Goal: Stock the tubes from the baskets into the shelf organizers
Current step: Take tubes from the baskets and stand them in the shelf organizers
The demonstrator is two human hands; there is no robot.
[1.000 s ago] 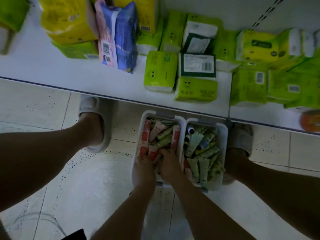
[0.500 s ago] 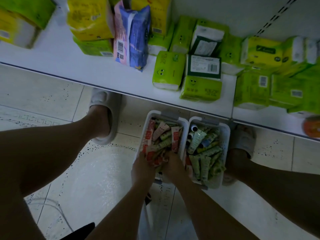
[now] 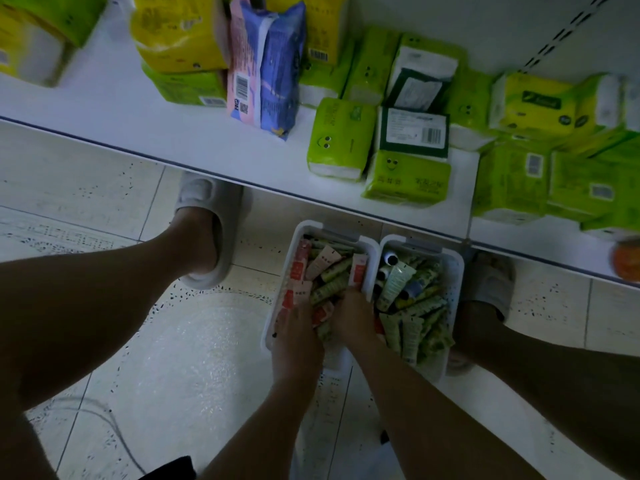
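Note:
Two white baskets stand side by side on the floor just below the shelf edge. The left basket (image 3: 294, 237) holds red, pink and green tubes (image 3: 329, 271). Mostly green tubes (image 3: 412, 320) fill the right basket (image 3: 457, 271), with a few dark-capped ones at its far end. Both of my hands are down in the near half of the left basket. My left hand (image 3: 298, 337) has its fingers curled into the red and pink tubes. My right hand (image 3: 353, 317) digs into green tubes beside the basket's right wall. The fingertips are hidden among the tubes.
A white shelf (image 3: 207, 140) runs across the top, loaded with green and yellow tissue packs (image 3: 343, 143) and a blue-pink pack (image 3: 266, 64). My legs and grey slippers (image 3: 207, 233) flank the baskets on the tiled floor. An orange object (image 3: 627, 261) lies at the shelf's right edge.
Both hands stay in the left basket and have pushed a little deeper among the tubes. The view has shifted slightly to the left.

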